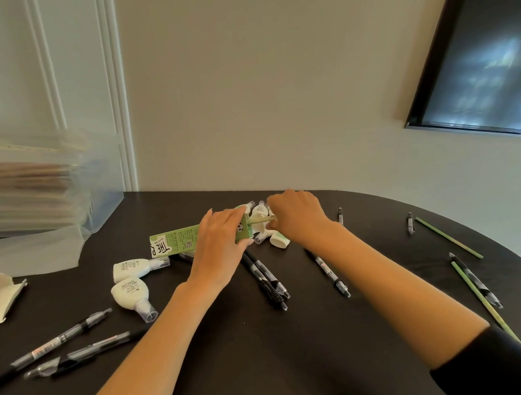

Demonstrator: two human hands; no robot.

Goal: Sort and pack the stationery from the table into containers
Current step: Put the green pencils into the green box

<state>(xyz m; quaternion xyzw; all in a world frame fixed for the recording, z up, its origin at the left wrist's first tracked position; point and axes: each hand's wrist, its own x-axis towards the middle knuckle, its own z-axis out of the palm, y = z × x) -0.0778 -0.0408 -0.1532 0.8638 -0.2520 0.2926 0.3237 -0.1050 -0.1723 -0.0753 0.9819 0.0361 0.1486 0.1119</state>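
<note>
Near the far edge of the tabletop [318,358], the left hand [219,249] grips the green box [175,238] lying left-to-right, while the right hand [295,216] pinches a green pencil [261,219] in its fingers, aligned with the box's right-facing mouth, tip just inside.

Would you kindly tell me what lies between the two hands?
In the head view, a pencil runs from the right hand into the box that the left hand holds.
</note>
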